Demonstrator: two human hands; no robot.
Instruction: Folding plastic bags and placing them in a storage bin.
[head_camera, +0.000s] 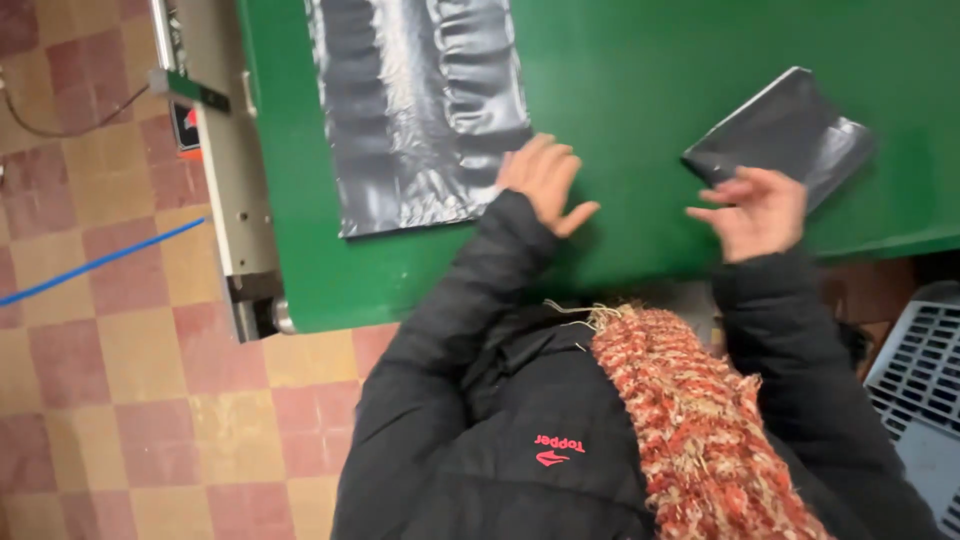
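Two bare hands spread open over a green worktop, with grey plastic bags beside them.

Nearest the camera come a black padded jacket and a red-and-cream knitted scarf, above a checked tile floor. Beyond them, the left hand lies flat on the green worktop, fingers splayed, gripping nothing, its fingertips touching the edge of a flat grey plastic bag. The right hand is open too, fingers loosely curled; it seems to just touch a folded dark grey bag, though blur makes this uncertain. A grey plastic crate sits low at right.
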